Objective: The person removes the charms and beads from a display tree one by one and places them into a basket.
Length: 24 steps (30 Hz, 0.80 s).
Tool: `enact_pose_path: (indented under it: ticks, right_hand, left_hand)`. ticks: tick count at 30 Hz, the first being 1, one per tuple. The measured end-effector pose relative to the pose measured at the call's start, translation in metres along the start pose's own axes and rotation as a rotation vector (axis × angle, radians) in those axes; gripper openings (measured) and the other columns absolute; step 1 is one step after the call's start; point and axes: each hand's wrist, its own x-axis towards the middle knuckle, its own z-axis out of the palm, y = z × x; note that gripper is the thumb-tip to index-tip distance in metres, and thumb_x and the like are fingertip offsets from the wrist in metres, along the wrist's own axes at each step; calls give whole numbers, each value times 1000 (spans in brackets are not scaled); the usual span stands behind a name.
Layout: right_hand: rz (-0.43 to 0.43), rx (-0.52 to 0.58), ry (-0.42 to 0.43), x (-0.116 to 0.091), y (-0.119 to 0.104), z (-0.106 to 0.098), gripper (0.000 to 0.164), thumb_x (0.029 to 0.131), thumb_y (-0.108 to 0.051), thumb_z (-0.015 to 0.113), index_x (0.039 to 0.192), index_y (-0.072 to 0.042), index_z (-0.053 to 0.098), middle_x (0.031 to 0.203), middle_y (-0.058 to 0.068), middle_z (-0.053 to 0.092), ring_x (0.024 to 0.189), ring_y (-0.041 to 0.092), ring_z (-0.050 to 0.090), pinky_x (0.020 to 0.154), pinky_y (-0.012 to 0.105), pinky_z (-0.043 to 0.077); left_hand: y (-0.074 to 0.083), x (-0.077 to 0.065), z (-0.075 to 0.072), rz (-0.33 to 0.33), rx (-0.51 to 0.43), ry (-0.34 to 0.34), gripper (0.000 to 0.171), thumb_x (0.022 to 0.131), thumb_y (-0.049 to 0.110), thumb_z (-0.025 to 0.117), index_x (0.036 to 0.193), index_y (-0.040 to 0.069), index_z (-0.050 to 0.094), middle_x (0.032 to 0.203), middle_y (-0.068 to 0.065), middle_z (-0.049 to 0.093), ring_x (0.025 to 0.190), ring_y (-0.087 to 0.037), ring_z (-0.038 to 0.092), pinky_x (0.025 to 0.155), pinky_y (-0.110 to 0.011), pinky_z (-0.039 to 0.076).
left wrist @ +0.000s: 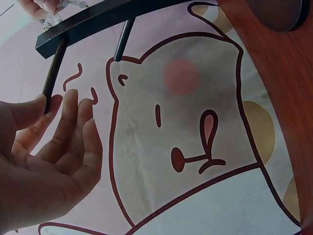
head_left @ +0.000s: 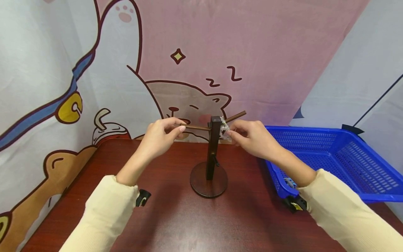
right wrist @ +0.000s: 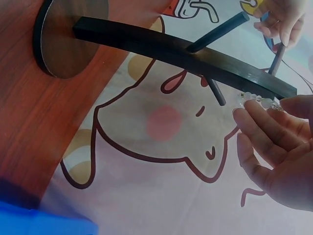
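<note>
A dark wooden stand [head_left: 213,147] rises upright from a round base [head_left: 207,187], with thin pegs sticking out of its post. My left hand [head_left: 161,135] pinches the outer end of the upper left peg [head_left: 196,127] between thumb and index finger; in the left wrist view the other fingers are spread loosely. On the post's other side my right hand [head_left: 256,137] pinches a clear beaded bracelet [right wrist: 259,100] by its edge. The beads sit right against the top of the post, close to the upper right peg [head_left: 237,116]. Fingers partly hide the bracelet.
A blue plastic basket [head_left: 368,157] stands at the right, under my right forearm, with a small item [head_left: 289,182] in its near left corner. The reddish-brown table [head_left: 176,220] ends at a cartoon-printed cloth [head_left: 267,63] behind the stand. A shorter peg [head_left: 216,160] juts out lower on the post.
</note>
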Motion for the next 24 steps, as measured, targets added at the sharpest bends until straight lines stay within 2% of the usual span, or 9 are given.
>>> enact_pose_path:
  ticks: [6,13,24]
  right_hand:
    - [-3,-19,8,0,1,-6,13,85,-5,61,73,-11,61,58,-5,56,53,7,49,52,27,38]
    - [5,-43,20,0,3,-14,10,84,-2,62,75,-8,61,61,-4,56,53,9,51,52,26,40]
    - [45,-72,29,-2,0,-30,12,86,-8,60,75,-11,61,62,-5,53,54,11,46,50,24,36]
  left_hand:
    - [0,0,0,-2,-5,-1,16,90,15,59,102,9,67,78,-3,69,77,-16,64,63,-32,42]
    - [1,-1,0,-4,-13,0,17,90,15,59,103,9,67,78,-2,69,77,-16,64,64,-32,42]
    - [-1,0,1,4,-11,7,17,90,16,58,103,9,67,77,-2,69,76,-16,63,63,-31,41]
